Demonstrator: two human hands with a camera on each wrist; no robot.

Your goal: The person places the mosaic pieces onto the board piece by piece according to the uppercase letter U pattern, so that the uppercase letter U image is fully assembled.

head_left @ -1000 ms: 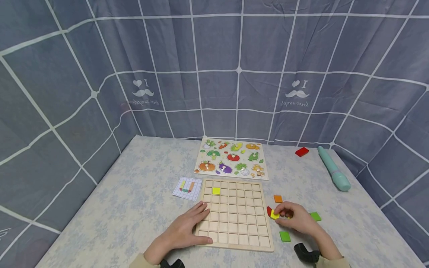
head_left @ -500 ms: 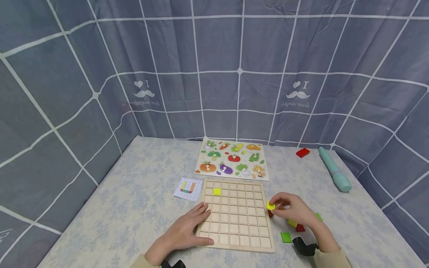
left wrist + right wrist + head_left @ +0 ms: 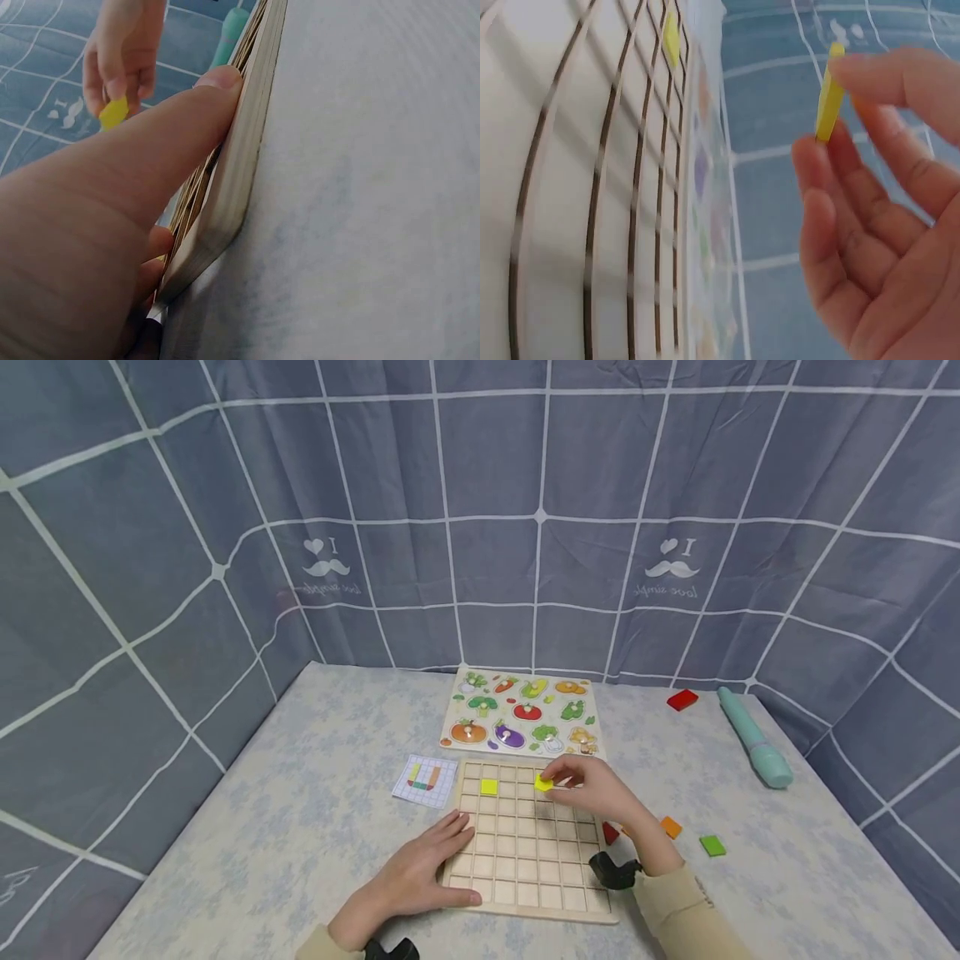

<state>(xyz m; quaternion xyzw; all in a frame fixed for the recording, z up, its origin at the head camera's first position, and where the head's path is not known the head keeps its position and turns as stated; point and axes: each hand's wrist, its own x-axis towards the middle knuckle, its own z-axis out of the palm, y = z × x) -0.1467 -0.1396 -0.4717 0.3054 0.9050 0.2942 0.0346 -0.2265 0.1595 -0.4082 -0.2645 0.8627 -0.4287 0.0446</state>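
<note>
My right hand (image 3: 588,785) pinches a yellow square tile (image 3: 830,94) between thumb and fingertips, above the far right part of a wooden grid board (image 3: 516,870). My left hand (image 3: 420,868) rests at the board's left side, fingers laid on its edge and thumb on the near left corner. In the left wrist view the thumb (image 3: 217,79) lies on the board's rim. Another yellow tile (image 3: 489,787) sits in a cell of the board's second row, near the left. A pattern card (image 3: 424,782) with a coloured U shape lies just left of the board.
Behind the board lies a vegetable knob puzzle (image 3: 521,712). To the right are an orange tile (image 3: 671,827), a green tile (image 3: 712,845) and a red piece (image 3: 611,833), partly by the right forearm. Farther back lie a red block (image 3: 682,699) and a teal cylindrical object (image 3: 753,739).
My right hand has lifted the yellow tile from the loose pieces on the right and carried it left and away over the board. The left hand has stayed in place.
</note>
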